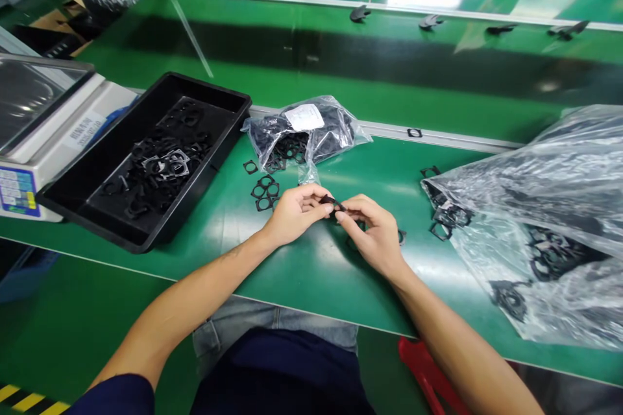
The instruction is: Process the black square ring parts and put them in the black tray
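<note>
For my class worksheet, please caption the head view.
Left hand and right hand hold a black part over a green table.

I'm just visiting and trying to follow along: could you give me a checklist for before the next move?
1. Left hand on the black part: ok, fingers touch it.
2. Right hand on it too: ok.
3. Held part a single piece: cannot tell, fingers hide much.
4. Parts in the black tray: ok, a pile lies inside.
5. Metal strip free of parts: not ok, one small frame lies there.
</note>
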The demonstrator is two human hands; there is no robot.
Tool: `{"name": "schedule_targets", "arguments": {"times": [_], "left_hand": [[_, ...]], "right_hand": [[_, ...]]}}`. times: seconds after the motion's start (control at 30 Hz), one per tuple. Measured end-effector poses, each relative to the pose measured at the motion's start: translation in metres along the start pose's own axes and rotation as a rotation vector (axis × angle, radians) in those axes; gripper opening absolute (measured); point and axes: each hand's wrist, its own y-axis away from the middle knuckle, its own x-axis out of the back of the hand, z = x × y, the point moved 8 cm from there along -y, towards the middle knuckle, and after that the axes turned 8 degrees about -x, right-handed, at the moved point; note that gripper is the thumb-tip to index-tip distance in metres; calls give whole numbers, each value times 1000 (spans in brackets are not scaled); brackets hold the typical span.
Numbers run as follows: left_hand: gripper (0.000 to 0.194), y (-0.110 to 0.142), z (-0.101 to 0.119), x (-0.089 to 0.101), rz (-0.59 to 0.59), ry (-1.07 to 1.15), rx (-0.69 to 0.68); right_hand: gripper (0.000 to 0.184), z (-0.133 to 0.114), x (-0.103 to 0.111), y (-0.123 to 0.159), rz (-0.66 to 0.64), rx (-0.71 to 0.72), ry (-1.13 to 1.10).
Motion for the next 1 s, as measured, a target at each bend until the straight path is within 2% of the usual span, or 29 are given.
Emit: {"name": "schedule_targets", "arguments": {"times": [0.17,0.4,0.63,0.83,1.0], "left_hand": [[32,1,-2,0,-15,11,8],[37,0,-2,0,-9,40,12],[41,-3,-1,-2,-38,111,44],[42,-1,-4,-5,-63,136,102],[41,0,-3,-4,-37,81,58]], "right_hand": [[17,0,3,0,25,5,3],[23,1,-3,-1,-68,-16,-44],[25,2,-1,0,-48,-50,-89],[26,1,-5,0,-124,-82,-211],[34,4,-4,-1,-110,-99,-139]]}}
